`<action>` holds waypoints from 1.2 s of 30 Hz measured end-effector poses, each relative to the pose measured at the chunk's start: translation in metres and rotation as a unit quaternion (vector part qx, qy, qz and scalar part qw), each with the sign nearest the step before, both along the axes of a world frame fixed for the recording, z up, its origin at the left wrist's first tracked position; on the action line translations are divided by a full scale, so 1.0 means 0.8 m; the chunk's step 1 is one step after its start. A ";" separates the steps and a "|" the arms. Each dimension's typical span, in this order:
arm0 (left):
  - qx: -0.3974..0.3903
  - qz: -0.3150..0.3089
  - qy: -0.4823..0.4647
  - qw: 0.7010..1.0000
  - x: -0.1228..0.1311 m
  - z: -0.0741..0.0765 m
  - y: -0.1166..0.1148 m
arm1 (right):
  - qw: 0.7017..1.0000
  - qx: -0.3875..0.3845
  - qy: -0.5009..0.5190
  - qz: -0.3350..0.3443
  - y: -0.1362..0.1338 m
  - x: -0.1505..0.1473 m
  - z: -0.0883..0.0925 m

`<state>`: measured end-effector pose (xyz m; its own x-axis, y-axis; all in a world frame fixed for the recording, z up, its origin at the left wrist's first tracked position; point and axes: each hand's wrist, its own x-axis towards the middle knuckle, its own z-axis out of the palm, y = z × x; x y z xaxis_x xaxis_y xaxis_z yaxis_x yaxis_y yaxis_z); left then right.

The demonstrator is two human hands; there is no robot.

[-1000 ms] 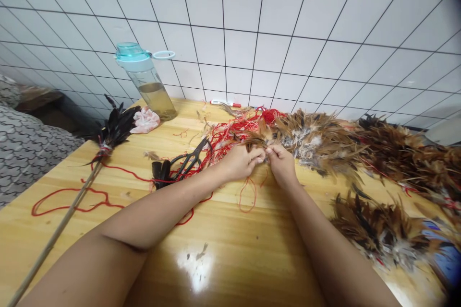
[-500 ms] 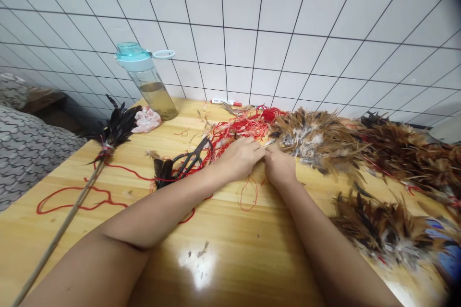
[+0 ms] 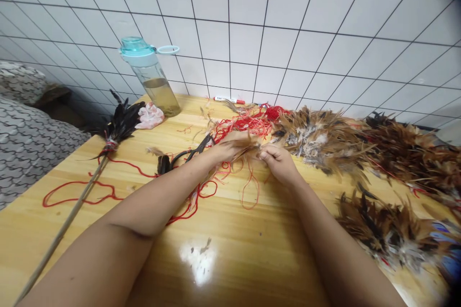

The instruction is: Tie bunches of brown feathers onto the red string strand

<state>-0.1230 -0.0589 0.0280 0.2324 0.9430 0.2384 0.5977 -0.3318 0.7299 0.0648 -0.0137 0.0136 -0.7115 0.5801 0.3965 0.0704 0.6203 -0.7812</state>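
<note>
My right hand (image 3: 279,162) is closed, with thumb and fingers pinching the base of a small bunch of brown feathers (image 3: 243,146). The feathers point left and lie across my left hand (image 3: 227,143), hiding its fingers. Behind and left of the hands is a tangle of red string (image 3: 245,123). Black-handled scissors (image 3: 196,149) lie partly under my left forearm. A thin loop of red thread (image 3: 250,194) rests on the table below the hands. To the left, black feathers (image 3: 124,120) are bound with red cord to the end of a wooden stick (image 3: 68,220).
Piles of brown feathers (image 3: 324,136) spread along the right side, with another feather bunch (image 3: 385,230) nearer me. A water bottle (image 3: 158,86), a crumpled pink-white wad (image 3: 149,116) and a red-capped marker (image 3: 228,100) stand or lie near the tiled wall (image 3: 248,0).
A bunch of brown feathers now shows between the hands, pointing left from my right hand. My left hand has shifted slightly left and back behind it. The view has tilted slightly.
</note>
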 end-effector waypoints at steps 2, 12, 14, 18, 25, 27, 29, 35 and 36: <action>0.014 0.026 0.010 1.000 0.010 -0.002 -0.002 | 0.994 -0.099 0.031 -0.039 0.001 0.001 -0.004; 0.176 0.052 0.065 0.981 0.043 0.009 -0.021 | 0.873 -0.461 0.149 -0.050 0.000 0.001 -0.009; 0.190 0.037 0.048 0.980 0.042 0.009 -0.022 | 0.853 -0.500 0.149 -0.014 0.001 0.003 -0.006; 0.189 0.011 -0.018 0.982 0.039 0.011 -0.022 | 0.810 -0.568 0.141 0.041 0.001 0.004 -0.004; 0.051 -0.037 -0.230 0.971 0.035 0.005 -0.017 | 0.767 -0.620 0.158 0.058 -0.001 0.003 -0.001; 0.008 -0.057 -0.292 0.955 0.036 0.005 -0.017 | 0.770 -0.614 0.161 0.065 -0.003 0.003 0.000; -0.017 -0.057 -0.323 0.945 0.038 0.007 -0.018 | 0.773 -0.609 0.163 0.069 -0.006 0.001 -0.001; -0.041 -0.019 -0.349 0.936 0.045 0.017 -0.024 | 0.792 -0.582 0.164 0.081 -0.013 -0.004 -0.006; -0.045 -0.017 -0.352 0.935 0.046 0.018 -0.024 | 0.791 -0.583 0.165 0.082 -0.014 -0.004 -0.007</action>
